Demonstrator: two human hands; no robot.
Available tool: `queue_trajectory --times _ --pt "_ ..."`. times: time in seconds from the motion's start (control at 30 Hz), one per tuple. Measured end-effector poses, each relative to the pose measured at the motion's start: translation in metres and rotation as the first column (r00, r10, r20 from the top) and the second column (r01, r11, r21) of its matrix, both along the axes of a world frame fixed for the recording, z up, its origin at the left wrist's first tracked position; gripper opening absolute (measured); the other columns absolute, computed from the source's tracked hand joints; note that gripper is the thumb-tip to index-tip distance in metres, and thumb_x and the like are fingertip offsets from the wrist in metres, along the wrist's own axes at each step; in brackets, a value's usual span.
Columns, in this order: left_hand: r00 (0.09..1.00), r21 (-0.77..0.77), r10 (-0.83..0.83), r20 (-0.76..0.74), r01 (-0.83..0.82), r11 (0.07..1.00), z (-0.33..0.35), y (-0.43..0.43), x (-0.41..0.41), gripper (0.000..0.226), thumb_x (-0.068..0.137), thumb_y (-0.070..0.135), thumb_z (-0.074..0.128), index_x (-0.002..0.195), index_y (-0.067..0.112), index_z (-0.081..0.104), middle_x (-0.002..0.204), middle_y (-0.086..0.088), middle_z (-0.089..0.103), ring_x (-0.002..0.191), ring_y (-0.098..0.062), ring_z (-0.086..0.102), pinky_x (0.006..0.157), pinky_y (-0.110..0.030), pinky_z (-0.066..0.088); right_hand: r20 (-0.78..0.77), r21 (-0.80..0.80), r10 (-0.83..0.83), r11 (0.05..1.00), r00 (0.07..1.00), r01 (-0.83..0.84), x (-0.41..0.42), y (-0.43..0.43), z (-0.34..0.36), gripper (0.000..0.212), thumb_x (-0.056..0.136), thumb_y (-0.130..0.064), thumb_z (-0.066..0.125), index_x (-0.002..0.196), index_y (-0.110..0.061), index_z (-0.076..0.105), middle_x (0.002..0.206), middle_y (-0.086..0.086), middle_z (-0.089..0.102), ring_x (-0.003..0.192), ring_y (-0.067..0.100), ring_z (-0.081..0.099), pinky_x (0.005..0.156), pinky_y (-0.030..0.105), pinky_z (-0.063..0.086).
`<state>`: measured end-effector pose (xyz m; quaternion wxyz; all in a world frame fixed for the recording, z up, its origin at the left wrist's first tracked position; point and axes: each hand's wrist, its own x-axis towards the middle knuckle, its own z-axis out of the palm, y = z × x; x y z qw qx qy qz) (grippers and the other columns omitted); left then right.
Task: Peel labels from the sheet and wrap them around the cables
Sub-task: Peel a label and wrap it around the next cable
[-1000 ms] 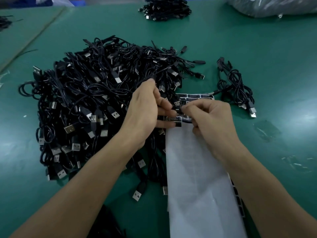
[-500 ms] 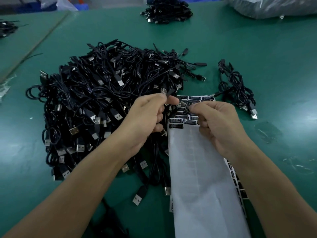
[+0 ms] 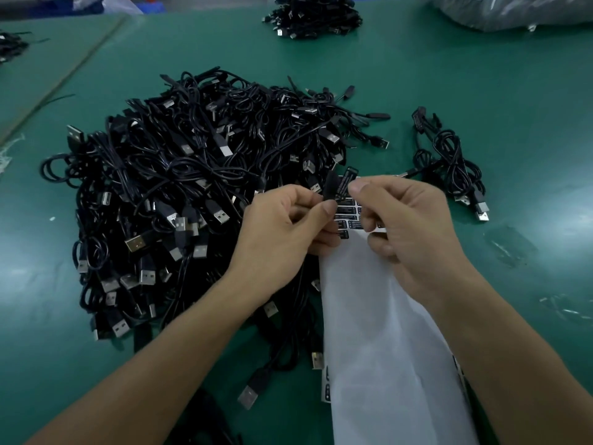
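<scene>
A large heap of black USB cables point(image 3: 192, 194) lies on the green table. My left hand point(image 3: 288, 232) pinches a black cable part point(image 3: 329, 187) between thumb and fingers, held upright above the sheet. My right hand point(image 3: 404, 226) pinches a black label point(image 3: 346, 183) with white print, lifted off the sheet and held right beside that cable part. The label sheet point(image 3: 378, 332) runs from under my hands toward me; its near part is bare white backing, with black labels left at the far end point(image 3: 345, 216).
A small bundle of black cables point(image 3: 449, 162) lies to the right of the sheet. Another cable pile point(image 3: 314, 17) sits at the far edge, a clear plastic bag point(image 3: 513, 11) at the far right. Scraps of clear film point(image 3: 510, 245) lie on the table right of my right arm.
Both hands rose off the sheet. My right hand peeled a label free and brought it up beside the cable part that my left hand lifted from the heap.
</scene>
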<state>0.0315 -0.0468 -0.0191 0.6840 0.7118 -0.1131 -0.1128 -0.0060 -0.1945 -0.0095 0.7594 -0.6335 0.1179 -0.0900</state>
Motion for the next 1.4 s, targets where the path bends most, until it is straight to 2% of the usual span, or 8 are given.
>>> queue_trajectory --times 0.07,0.17,0.27,0.5,0.67,0.77,0.87,1.4 --pt "0.999 0.001 -0.036 -0.011 0.036 0.999 0.0010 0.0000 0.0005 0.008 0.098 0.012 0.062 0.097 0.005 0.066 0.077 -0.008 0.076 0.067 -0.017 0.075 0.055 -0.021 0.056 -0.006 -0.062 0.006 0.998 1.000 -0.007 -0.0008 0.0041 -0.0015 0.025 0.089 -0.014 0.071 0.067 -0.024 0.076 0.058 -0.003 0.053 0.054 0.009 0.049 0.037 0.018 0.030" --pt "0.995 0.028 -0.098 -0.019 0.098 0.995 0.0031 0.0005 0.0010 0.011 0.101 0.014 0.058 0.101 0.011 0.068 0.085 -0.004 0.078 0.077 -0.014 0.075 0.058 -0.020 0.056 -0.013 -0.101 -0.011 0.995 1.000 0.009 -0.0008 0.0054 -0.0018 0.024 0.090 -0.014 0.071 0.068 -0.023 0.076 0.060 -0.004 0.058 0.055 0.008 0.055 0.038 0.018 0.035" --pt "0.990 0.030 -0.134 -0.030 0.135 0.990 0.0047 0.0021 0.0011 0.013 0.100 0.012 0.057 0.101 0.017 0.069 0.089 -0.005 0.078 0.081 -0.013 0.074 0.059 -0.019 0.056 -0.004 -0.126 -0.016 0.992 1.000 0.016 -0.0007 0.0044 -0.0011 0.027 0.090 -0.014 0.071 0.066 -0.024 0.076 0.058 -0.006 0.057 0.054 0.007 0.053 0.039 0.018 0.036" --pt "0.973 0.041 -0.223 -0.063 0.226 0.973 0.0075 0.0054 0.0034 0.017 0.098 0.008 0.060 0.111 0.014 0.069 0.096 -0.005 0.078 0.088 -0.011 0.074 0.062 -0.018 0.055 0.031 -0.162 -0.024 0.986 0.999 0.028 -0.0011 0.0036 -0.0008 0.029 0.091 -0.014 0.071 0.064 -0.024 0.075 0.054 -0.005 0.055 0.051 0.007 0.050 0.040 0.019 0.037" --pt "0.971 0.038 -0.227 -0.074 0.230 0.972 0.0072 0.0055 0.0043 0.015 0.098 0.009 0.060 0.110 0.012 0.068 0.095 -0.003 0.079 0.087 -0.011 0.074 0.062 -0.017 0.054 0.081 -0.221 -0.034 0.974 0.996 0.051 -0.0004 0.0033 -0.0014 0.030 0.091 -0.014 0.070 0.065 -0.027 0.075 0.050 -0.006 0.053 0.050 0.014 0.045 0.039 0.022 0.037" --pt "0.971 0.048 -0.230 -0.069 0.234 0.971 0.0069 0.0056 0.0042 0.015 0.098 0.010 0.060 0.110 0.012 0.068 0.092 0.000 0.079 0.083 -0.008 0.073 0.060 -0.016 0.053 0.116 -0.291 -0.036 0.954 0.993 0.069 -0.0005 0.0031 -0.0020 0.026 0.091 -0.014 0.071 0.068 -0.026 0.073 0.048 -0.012 0.057 0.044 0.003 0.048 0.045 0.016 0.040" --pt "0.971 0.053 -0.228 -0.069 0.232 0.971 0.0066 0.0054 0.0041 0.013 0.098 0.010 0.061 0.108 0.014 0.068 0.091 0.001 0.079 0.081 -0.007 0.073 0.060 -0.016 0.053 0.145 -0.341 -0.036 0.936 0.989 0.084 -0.0010 0.0031 -0.0034 0.020 0.091 -0.015 0.071 0.073 -0.025 0.073 0.048 -0.015 0.058 0.042 0.000 0.051 0.047 0.011 0.040" --pt "0.972 0.050 -0.223 -0.075 0.227 0.973 0.0067 0.0042 0.0031 0.010 0.097 0.010 0.062 0.103 0.015 0.068 0.091 -0.003 0.078 0.079 -0.006 0.072 0.059 -0.016 0.052 0.157 -0.363 -0.044 0.927 0.987 0.099 0.0006 0.0033 -0.0054 0.020 0.090 -0.015 0.072 0.073 -0.023 0.073 0.045 -0.018 0.055 0.039 0.000 0.048 0.045 0.009 0.037"
